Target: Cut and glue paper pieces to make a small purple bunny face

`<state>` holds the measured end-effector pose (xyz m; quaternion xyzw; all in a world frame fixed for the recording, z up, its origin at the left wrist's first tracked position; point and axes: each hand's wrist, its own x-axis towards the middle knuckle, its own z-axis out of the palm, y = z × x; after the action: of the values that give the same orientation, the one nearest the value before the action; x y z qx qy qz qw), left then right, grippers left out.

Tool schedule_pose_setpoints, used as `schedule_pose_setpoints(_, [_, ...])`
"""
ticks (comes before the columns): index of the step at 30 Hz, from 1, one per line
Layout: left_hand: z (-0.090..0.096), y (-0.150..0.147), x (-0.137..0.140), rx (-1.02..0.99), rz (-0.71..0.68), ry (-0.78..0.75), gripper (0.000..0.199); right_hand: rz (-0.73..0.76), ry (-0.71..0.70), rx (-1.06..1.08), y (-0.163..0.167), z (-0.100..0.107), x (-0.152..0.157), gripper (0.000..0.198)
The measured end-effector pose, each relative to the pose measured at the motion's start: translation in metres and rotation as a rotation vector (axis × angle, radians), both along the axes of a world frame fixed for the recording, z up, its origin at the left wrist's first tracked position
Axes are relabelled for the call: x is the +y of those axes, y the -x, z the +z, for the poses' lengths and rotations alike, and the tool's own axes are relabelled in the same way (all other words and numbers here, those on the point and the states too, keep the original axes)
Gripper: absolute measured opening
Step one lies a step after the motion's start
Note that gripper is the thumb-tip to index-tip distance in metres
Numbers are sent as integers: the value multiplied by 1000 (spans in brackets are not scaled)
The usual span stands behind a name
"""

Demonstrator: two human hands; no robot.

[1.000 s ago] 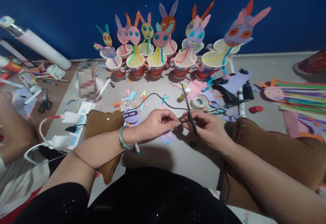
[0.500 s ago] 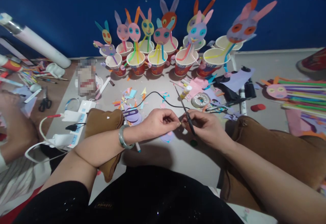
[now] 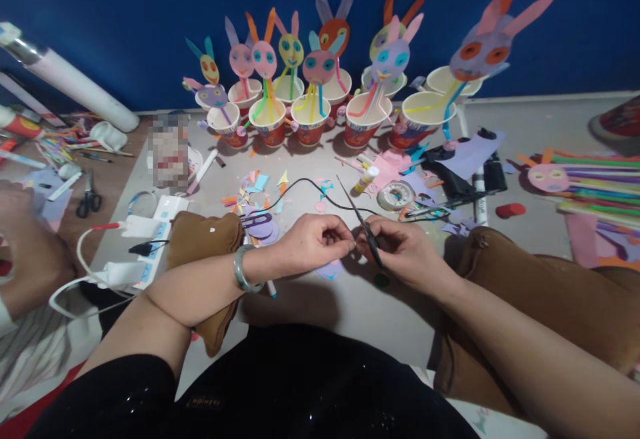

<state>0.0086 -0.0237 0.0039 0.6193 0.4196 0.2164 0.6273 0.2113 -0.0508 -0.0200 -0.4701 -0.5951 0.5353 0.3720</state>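
My right hand (image 3: 407, 246) holds a pair of dark-handled scissors (image 3: 369, 231), their blades pointing up and away from me. Thumb and fingers of my left hand (image 3: 320, 242) are pinched together, touching or nearly touching my right fingertips; what they grip is too small to name. Beneath my left fingers lie purple paper pieces (image 3: 330, 270). Past the hands are small colored paper scraps (image 3: 260, 182), a yellow glue stick (image 3: 366, 179) and a roll of tape (image 3: 396, 194).
Paper cups (image 3: 270, 122) with paper rabbit-head figures stand along the blue wall. A white power strip (image 3: 159, 236) and a brown cushion (image 3: 203, 242) lie left; another brown cushion (image 3: 545, 299) lies right. A black cable (image 3: 305, 180) crosses the table. Another person's arm (image 3: 35, 246) is far left.
The scissors have tilted slightly leftward, and a pink paper disc behind the left hand now shows more clearly. The hands stay almost in place; the view has shifted a little.
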Motion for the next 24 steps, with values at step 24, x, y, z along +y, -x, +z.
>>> schedule_pose_setpoints(24, [-3, -3, 0, -173, 46, 161, 17, -60, 112, 87, 6, 9, 2, 41])
